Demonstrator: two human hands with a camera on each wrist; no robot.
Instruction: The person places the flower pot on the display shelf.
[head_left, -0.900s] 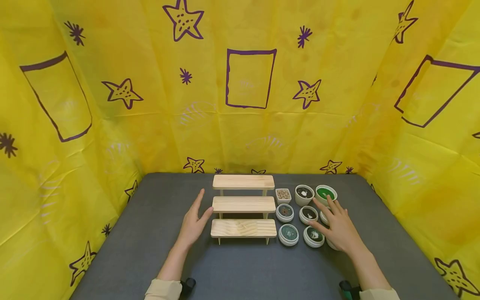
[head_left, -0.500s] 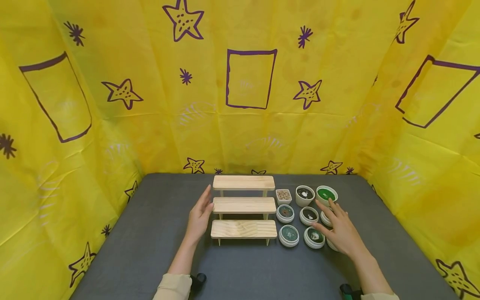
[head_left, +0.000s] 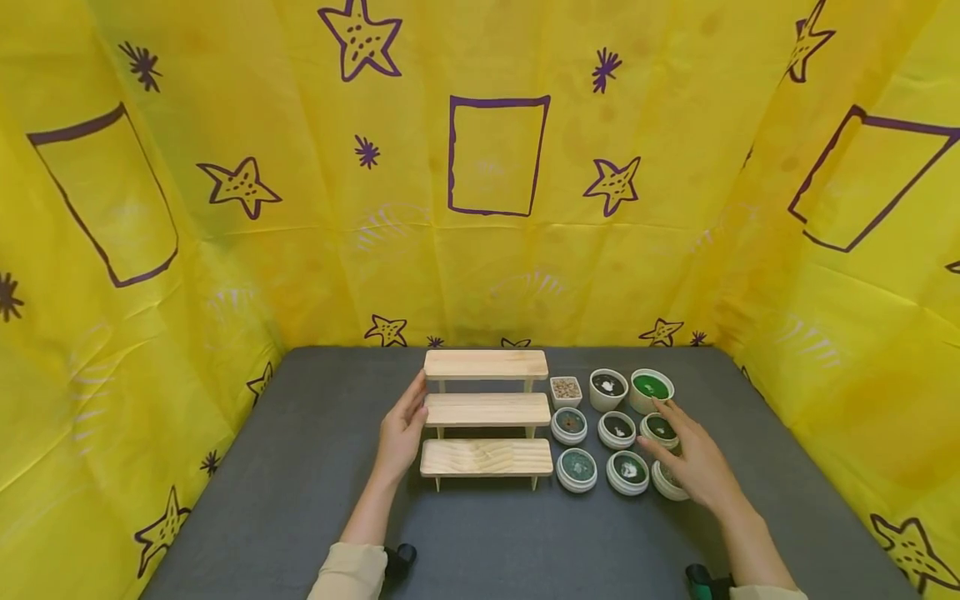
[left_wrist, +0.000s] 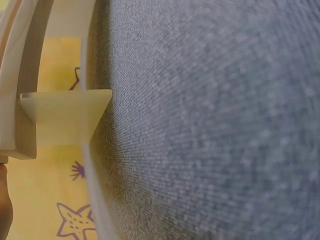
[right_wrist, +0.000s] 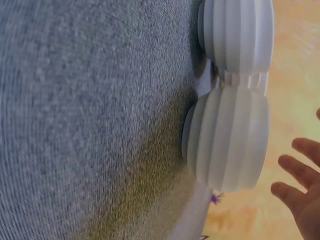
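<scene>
A three-step wooden stand (head_left: pixel 486 457) sits on the table. My left hand (head_left: pixel 400 437) is at its left end, fingers reaching the edge of the middle step. In the left wrist view, a fingertip (left_wrist: pixel 4 202) shows below the end of a wooden shelf (left_wrist: pixel 17 115); whether it presses there I cannot tell. My right hand (head_left: pixel 701 462) hovers with spread fingers over the right column of small pots, holding nothing. Under it are a white pot with dark filling (head_left: pixel 660 428) and a partly covered pot (head_left: pixel 666 483). Behind them stands a green-filled pot (head_left: pixel 651 388).
Left of that column are several more pots: a square one with beige pebbles (head_left: pixel 566 391), a dark-filled one (head_left: pixel 608 387), and a teal-filled one (head_left: pixel 577 468). Grey cloth covers the table (head_left: pixel 480 542). Yellow patterned fabric (head_left: pixel 487 275) hangs behind and at both sides.
My left hand has moved right, up to the stand's end. My right hand has shifted slightly right, uncovering more of the two pots beneath it. Stand and pots have not moved.
</scene>
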